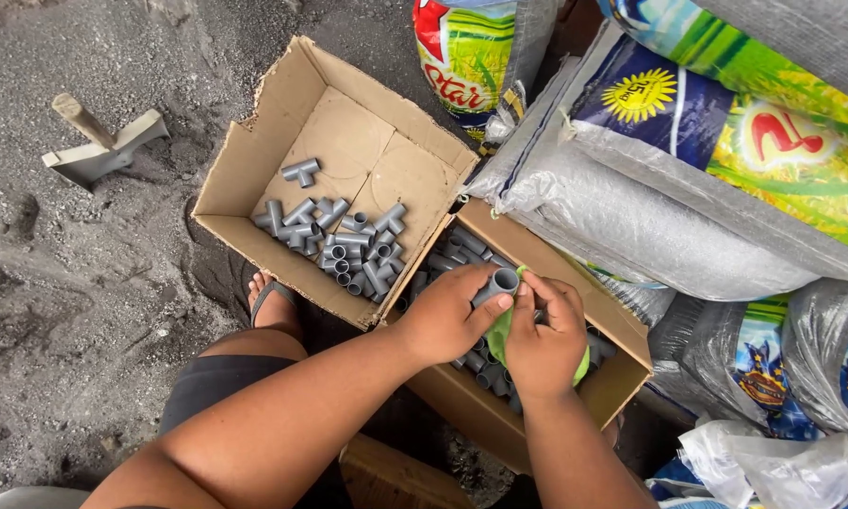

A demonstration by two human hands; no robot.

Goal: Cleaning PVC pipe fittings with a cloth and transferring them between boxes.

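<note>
My left hand [445, 316] grips a short grey pipe fitting [499, 283] with its open end facing up. Beside it, my right hand [544, 341] holds a green cloth [501, 332] against the fitting. Both hands hover over a cardboard box [622, 377] that holds several grey pipe fittings [454, 251], mostly hidden under my hands. To the left stands a second open cardboard box [254, 160] with a pile of grey tee fittings [344, 247] on its bottom.
Large woven sacks [688, 160] with colourful print lie stacked at the right and top. A clear plastic bag [773, 462] lies at the lower right. A small shovel-like tool [98, 146] rests on the grey sandy ground at left. My foot [271, 303] in a sandal shows beside the left box.
</note>
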